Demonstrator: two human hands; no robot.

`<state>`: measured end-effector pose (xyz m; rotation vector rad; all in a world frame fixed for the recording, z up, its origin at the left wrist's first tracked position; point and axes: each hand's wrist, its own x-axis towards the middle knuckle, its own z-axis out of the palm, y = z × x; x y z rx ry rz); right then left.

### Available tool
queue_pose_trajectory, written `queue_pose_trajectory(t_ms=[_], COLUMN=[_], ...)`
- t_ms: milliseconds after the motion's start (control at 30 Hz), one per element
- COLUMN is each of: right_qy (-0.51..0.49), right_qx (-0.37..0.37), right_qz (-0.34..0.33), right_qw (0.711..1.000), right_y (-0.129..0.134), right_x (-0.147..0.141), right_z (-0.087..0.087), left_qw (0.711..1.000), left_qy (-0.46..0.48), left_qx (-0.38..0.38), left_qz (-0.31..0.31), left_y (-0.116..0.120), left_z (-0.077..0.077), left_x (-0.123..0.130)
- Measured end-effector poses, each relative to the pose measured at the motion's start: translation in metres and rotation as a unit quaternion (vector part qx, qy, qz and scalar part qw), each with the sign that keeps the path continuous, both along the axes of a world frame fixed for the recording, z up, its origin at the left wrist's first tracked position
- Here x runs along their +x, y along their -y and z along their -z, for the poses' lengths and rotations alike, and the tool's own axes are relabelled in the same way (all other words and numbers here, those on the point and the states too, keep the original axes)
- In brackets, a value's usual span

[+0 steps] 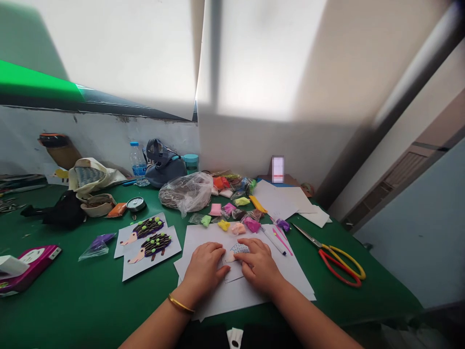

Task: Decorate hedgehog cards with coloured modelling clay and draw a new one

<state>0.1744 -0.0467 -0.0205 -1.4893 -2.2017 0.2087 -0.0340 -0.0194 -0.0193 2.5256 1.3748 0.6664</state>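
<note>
My left hand (205, 264) rests on the left edge of a small white card (234, 276), its thumb apart from its fingers. On the card is a hedgehog drawing (240, 248) with a blue-patterned back and a peach clay face (230, 257). My right hand (259, 266) lies over the card's right side, fingers spread, with fingertips at the peach face and drawing; they hide part of both. The card lies on large white paper sheets (290, 283). Beyond the hands are peach clay (238, 228), yellow clay (224, 225) and a white marker (274, 241).
Two finished hedgehog cards (132, 271) lie left on the green table (90, 310), near a purple clay packet (97, 246). Scissors (336, 257) lie at right. Several clay packets, a plastic bag (187, 193), a water bottle (138, 165) and a phone (278, 169) stand or lie behind.
</note>
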Motion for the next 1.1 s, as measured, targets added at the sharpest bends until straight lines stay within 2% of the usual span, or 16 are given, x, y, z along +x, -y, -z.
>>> queue_pose_trajectory(t_ms=[233,467,700,933,1100], right_qy=[0.012,-0.011,0.013,0.005,0.017], right_qx=[0.006,0.026,0.036,0.038,0.022], right_qz=[-0.023,-0.015,-0.047,-0.023,-0.034], right_qw=[1.000,0.999,0.998,0.999,0.999], right_y=[0.0022,0.0028,0.0037,0.0029,0.0023], right_x=[0.0026,0.0048,0.0017,0.0036,0.0017], right_z=[-0.0004,-0.0007,0.0022,0.0014,0.0023], left_qw=[1.000,1.000,1.000,1.000,1.000], left_qy=[-0.004,-0.005,-0.006,-0.008,-0.004], left_qx=[-0.006,-0.011,-0.011,-0.013,-0.010], left_qz=[0.000,-0.001,-0.003,-0.002,-0.001], left_y=[0.0006,0.0003,0.0000,0.0004,-0.0003], left_z=[-0.0024,-0.0020,-0.0024,-0.0022,-0.0005], left_x=[-0.0001,-0.0004,0.0002,0.0005,0.0004])
